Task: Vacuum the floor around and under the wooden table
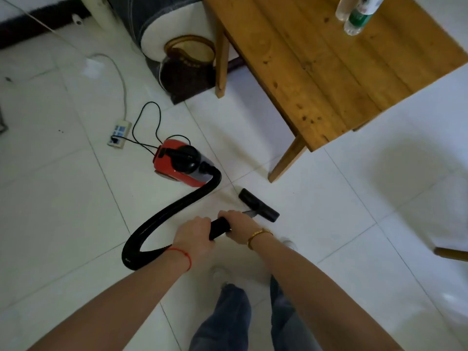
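— Head view, around the work first?
— Wooden table (329, 72) at upper right, near leg (287, 160) planted on the white tiled floor (76, 224) just beyond the nozzle (258, 205), second leg (220, 64) farther back. Two plastic bottles (359, 13) on the tabletop near its far edge.
— Behind the table?
— Dark padded furniture (157, 24) with a pale end, and a brown woven bag (188, 69) leaning against it beside the far leg.
— On the floor to the left?
— Red vacuum cleaner (181, 160), well short of the table. Thin black cord (147, 122) looped from it to a white power strip (119, 133), with a white cable (119, 72) trailing off toward the wall. Thick black hose (167, 216) curving from the cleaner's front, down and round in a bend near the left wrist.
— Anything else nearby?
— Brown wooden piece (450, 254) poking in at the right edge; hard to tell what.
— Now the hands?
— Left hand (192, 236) clenched round the black handle (219, 228), knuckles up, red string at the wrist. Right hand (238, 224) just ahead, wrapped round the same handle, gold bracelet at the wrist. Both arms stretched forward and down.
— And the nozzle itself?
— Flat on the tile, in front of the near table leg, not under the tabletop. Jeans and pale shoes directly below.
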### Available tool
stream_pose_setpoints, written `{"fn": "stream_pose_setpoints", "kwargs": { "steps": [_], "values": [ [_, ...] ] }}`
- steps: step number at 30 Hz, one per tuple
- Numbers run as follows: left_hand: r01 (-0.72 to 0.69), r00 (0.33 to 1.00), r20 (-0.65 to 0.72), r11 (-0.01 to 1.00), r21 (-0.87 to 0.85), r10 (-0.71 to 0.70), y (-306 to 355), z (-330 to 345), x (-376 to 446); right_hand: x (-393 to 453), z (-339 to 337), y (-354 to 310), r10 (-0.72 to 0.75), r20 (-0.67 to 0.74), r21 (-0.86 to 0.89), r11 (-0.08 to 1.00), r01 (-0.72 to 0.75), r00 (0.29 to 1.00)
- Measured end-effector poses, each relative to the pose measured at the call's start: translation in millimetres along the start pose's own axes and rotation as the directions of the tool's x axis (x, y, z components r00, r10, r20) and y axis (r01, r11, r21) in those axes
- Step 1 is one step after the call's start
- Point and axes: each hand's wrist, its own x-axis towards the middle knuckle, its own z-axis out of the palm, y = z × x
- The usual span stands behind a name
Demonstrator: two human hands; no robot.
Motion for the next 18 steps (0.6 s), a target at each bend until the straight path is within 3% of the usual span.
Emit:
{"fn": "stream_pose_setpoints", "kwargs": {
  "steps": [8,18],
  "values": [
    [0.044,0.997,-0.066,0.998,-0.048,-0.047,-30,-18,13,42,-18,-23,-0.097,-0.003,-0.044,0.994,0.097,0.995],
    [0.094,0.991,-0.077,0.986,-0.140,-0.106,-18,-50,72,102,-76,6,-0.219,0.062,-0.133,0.965,0.225,0.974]
  ]
}}
